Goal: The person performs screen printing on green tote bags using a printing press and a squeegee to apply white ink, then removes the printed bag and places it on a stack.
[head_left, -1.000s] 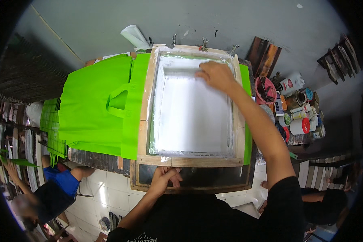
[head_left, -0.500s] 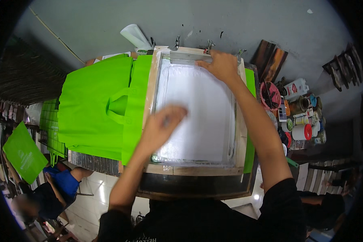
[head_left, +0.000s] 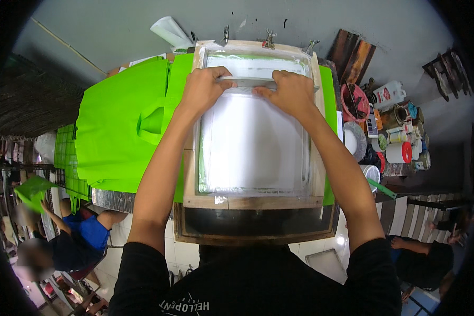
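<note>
A wooden-framed printing screen (head_left: 258, 202) lies in front of me, with its pale mesh (head_left: 253, 150) inside the frame. Across the far part of the mesh stands a squeegee (head_left: 250, 82), a long grey bar. My left hand (head_left: 205, 90) grips its left end, thumb on the near side. The right end is in my right hand (head_left: 296, 94), fingers curled over the top. Green fabric shows under the frame on both sides. A pile of green tote bags (head_left: 116, 116) lies to the left, one with its handle loop facing up.
Metal clamps (head_left: 269, 39) line the screen's far edge by the grey wall. To the right are a pink bucket (head_left: 354, 102), a white jug (head_left: 389, 94), jars and a phone (head_left: 372, 124). A person (head_left: 63, 253) at lower left handles a green bag (head_left: 35, 190); another person (head_left: 424, 260) is at lower right.
My left hand has come up from over the mesh and taken hold of the squeegee. The squeegee has moved from the far frame edge toward me. The left co-worker's green bag has shifted.
</note>
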The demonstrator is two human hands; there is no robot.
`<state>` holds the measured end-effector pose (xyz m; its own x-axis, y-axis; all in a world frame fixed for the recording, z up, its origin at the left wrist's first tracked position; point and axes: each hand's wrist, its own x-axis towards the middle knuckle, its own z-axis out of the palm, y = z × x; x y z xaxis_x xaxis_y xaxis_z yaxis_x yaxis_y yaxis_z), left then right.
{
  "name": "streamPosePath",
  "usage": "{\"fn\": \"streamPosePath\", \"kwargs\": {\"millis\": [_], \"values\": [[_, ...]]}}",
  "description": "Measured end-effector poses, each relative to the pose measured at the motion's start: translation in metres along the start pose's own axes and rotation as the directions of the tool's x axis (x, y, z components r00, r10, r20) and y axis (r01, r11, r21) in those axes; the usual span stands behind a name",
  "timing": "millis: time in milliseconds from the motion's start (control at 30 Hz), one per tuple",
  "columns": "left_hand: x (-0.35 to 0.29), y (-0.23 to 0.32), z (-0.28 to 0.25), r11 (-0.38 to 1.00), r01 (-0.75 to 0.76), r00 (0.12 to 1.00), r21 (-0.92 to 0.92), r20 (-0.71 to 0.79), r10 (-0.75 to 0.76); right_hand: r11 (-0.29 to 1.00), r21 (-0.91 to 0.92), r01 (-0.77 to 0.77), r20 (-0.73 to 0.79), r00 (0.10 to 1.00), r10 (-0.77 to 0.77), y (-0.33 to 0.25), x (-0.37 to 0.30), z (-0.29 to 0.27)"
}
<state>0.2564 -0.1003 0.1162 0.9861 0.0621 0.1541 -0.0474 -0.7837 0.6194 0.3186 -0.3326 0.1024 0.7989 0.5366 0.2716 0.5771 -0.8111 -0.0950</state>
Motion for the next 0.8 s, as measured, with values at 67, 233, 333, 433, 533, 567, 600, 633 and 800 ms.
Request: {"fn": "streamPosePath", "kwargs": {"millis": [67,233,333,433,533,567,600,633,800], "values": [[-0.019,0.004,-0.001,0.999,0.034,0.999,-0.008,0.018,-0.034,1.000,0.019,-0.005,0.033,0.999,0.005,-0.008,-0.017,-0.006],[-0.071,0.024,-0.005,0.997,0.077,0.995,-0.020,0.062,-0.076,0.997,0.071,-0.005,0.058,0.998,0.001,-0.026,-0.065,-0.018],[-0.111,0.031,-0.006,0.997,0.025,1.000,-0.070,0.020,-0.024,0.993,0.109,0.050,-0.021,0.999,-0.048,-0.036,-0.103,-0.017],[-0.149,0.038,-0.006,0.998,0.040,0.998,-0.046,0.045,-0.038,0.993,0.104,0.064,-0.035,0.998,-0.060,-0.050,-0.140,-0.022],[-0.183,0.049,-0.009,0.998,0.042,0.997,-0.040,0.062,-0.039,0.994,0.096,0.057,-0.005,0.998,-0.057,-0.064,-0.172,-0.030],[-0.194,0.052,-0.010,0.998,0.047,0.996,-0.034,0.072,-0.044,0.994,0.099,0.043,0.028,0.999,-0.046,-0.069,-0.182,-0.033],[-0.205,0.056,-0.012,0.997,0.068,0.993,-0.045,0.104,-0.063,0.994,0.103,0.028,0.061,0.998,-0.034,-0.074,-0.193,-0.035],[-0.215,0.057,-0.012,0.999,0.034,0.995,-0.037,0.091,-0.031,0.994,0.100,0.042,0.012,0.999,-0.044,-0.078,-0.201,-0.036],[-0.254,0.036,0.003,0.990,-0.111,0.994,-0.089,-0.006,0.111,0.995,0.044,0.092,-0.107,0.990,-0.087,-0.088,-0.229,-0.038]]}}
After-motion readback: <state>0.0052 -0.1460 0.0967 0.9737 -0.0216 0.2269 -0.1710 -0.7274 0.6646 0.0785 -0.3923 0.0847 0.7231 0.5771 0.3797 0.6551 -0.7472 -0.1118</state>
